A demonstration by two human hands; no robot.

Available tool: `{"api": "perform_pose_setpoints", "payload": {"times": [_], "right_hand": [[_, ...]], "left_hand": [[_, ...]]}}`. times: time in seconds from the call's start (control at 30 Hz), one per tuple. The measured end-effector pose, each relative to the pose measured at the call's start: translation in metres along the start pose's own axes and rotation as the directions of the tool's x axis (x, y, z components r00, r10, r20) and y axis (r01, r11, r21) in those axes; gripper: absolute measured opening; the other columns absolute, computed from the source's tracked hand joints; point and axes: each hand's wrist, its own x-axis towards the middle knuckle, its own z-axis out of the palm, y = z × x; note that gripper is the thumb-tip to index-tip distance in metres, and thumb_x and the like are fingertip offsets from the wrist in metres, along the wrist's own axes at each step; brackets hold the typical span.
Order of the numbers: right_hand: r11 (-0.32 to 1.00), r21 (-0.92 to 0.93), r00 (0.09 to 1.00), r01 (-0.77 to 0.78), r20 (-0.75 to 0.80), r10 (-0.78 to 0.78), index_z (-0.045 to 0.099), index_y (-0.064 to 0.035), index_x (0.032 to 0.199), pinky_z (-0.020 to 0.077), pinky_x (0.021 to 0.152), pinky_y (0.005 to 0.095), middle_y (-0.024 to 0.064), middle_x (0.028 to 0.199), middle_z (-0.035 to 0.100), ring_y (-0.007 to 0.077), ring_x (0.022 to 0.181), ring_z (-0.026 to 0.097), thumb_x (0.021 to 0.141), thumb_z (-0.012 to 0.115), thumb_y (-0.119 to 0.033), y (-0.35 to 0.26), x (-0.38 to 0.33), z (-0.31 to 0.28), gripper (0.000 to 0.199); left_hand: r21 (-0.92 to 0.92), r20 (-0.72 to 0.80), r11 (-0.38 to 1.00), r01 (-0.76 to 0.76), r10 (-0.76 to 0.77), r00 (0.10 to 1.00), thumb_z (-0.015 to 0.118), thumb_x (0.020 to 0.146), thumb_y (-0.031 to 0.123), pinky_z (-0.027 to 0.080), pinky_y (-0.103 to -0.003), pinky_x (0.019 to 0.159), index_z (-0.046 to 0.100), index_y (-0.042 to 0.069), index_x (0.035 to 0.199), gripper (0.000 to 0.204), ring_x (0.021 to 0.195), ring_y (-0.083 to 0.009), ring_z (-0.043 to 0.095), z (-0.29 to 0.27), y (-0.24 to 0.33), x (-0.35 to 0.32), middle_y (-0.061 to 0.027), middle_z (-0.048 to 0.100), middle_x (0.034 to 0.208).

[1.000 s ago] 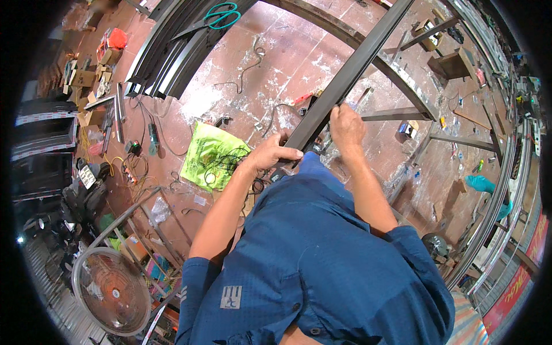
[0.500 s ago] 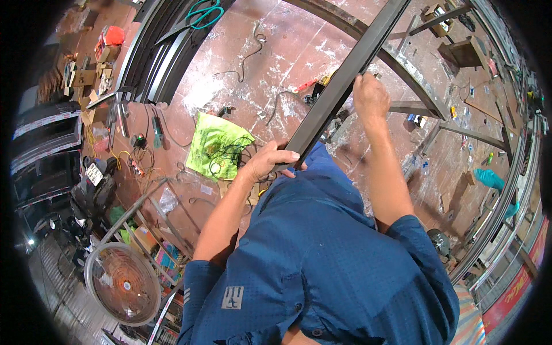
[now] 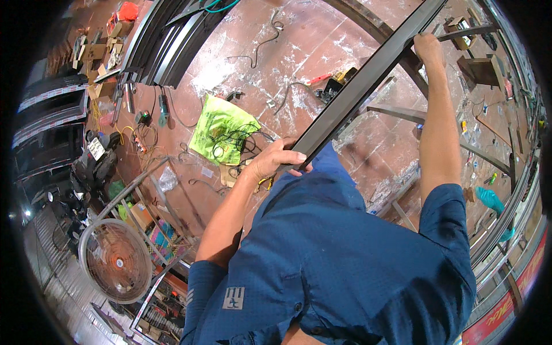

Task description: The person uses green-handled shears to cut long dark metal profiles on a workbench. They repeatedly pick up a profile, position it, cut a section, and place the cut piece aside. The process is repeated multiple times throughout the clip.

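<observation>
A long dark grey metal profile [image 3: 365,86] slants from in front of my waist up to the top right. My left hand [image 3: 271,160] is closed around its near end, with the thumb lying on the upper face. Farther along, my right hand [image 3: 430,52] grips the right edge of the profile, its fingers curled and partly hidden at the far side. My right arm is stretched out forward. Under the profile, on the floor, stands a dark metal frame [image 3: 397,111] with crossing bars.
On the reddish floor, a yellow-green bag [image 3: 221,129] lies with black cables over it. A round fan [image 3: 118,259] stands at the lower left beside a metal rack [image 3: 138,181]. Dark profiles [image 3: 172,54] are stacked at the upper left. A wooden box [image 3: 480,70] sits at the right.
My right hand has slid farther up along the profile, away from me and to the right. My left hand still holds the near end. The view has shifted slightly.
</observation>
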Motion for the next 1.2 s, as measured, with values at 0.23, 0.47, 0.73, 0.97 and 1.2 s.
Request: {"api": "perform_pose_setpoints", "payload": {"times": [0.23,0.47,0.73,0.97,1.2], "right_hand": [[0.977,0.21,0.981,0.041,0.179,-0.08,0.071,0.0011,0.102,0.0539,0.083,0.0558,0.03,0.099,0.071,0.0493,0.096,0.069,0.099,0.057,-0.035,-0.063,-0.211,0.008,0.039],[0.917,0.399,0.945,0.031,0.288,-0.157,0.067,0.0036,0.092,0.0503,0.081,0.0582,0.0322,0.091,0.069,0.0507,0.09,0.067,0.098,0.055,-0.035,-0.072,-0.272,-0.001,0.041],[0.976,0.211,0.994,0.054,0.085,-0.073,0.069,-0.001,0.099,0.0527,0.085,0.0589,0.0295,0.093,0.071,0.0501,0.093,0.069,0.098,0.052,-0.034,-0.077,-0.264,0.011,0.037],[0.995,0.021,0.993,0.093,-0.07,-0.092,0.075,-0.0077,0.103,0.0549,0.089,0.0583,0.026,0.101,0.074,0.049,0.098,0.071,0.097,0.052,-0.038,-0.037,-0.141,0.012,0.038],[0.937,-0.224,0.962,0.268,0.017,-0.271,0.069,-0.0042,0.12,0.0519,0.098,0.0594,0.0274,0.127,0.067,0.0488,0.114,0.066,0.099,0.044,-0.035,0.055,0.03,0.037,0.045]], "left_hand": [[-0.042,-0.026,0.997,-0.071,0.07,0.997,0.074,0.081,0.04,0.059,-0.036,0.079,0.054,-0.006,0.137,0.075,0.094,-0.0227,0.073,0.0,-0.011,0.004,-0.0171,0.073,0.105],[0.001,0.024,0.998,-0.064,0.064,0.998,0.072,0.084,0.04,0.059,-0.037,0.079,0.055,-0.007,0.131,0.07,0.094,-0.0249,0.073,-0.003,-0.006,0.004,-0.0184,0.075,0.102],[0.019,0.015,0.998,-0.06,0.06,0.998,0.071,0.083,0.043,0.06,-0.038,0.078,0.056,-0.003,0.138,0.074,0.09,-0.0267,0.074,0.002,-0.003,-0.001,-0.0163,0.075,0.102],[0.013,-0.015,0.998,-0.054,0.054,0.998,0.071,0.082,0.045,0.06,-0.04,0.078,0.057,0.0,0.138,0.073,0.09,-0.0258,0.074,0.008,-0.004,-0.002,-0.0158,0.075,0.1],[0.003,-0.005,0.999,-0.048,0.048,0.999,0.073,0.079,0.044,0.056,-0.037,0.079,0.063,0.001,0.127,0.066,0.093,-0.0219,0.071,0.006,-0.004,0.003,-0.0125,0.076,0.101]]}}
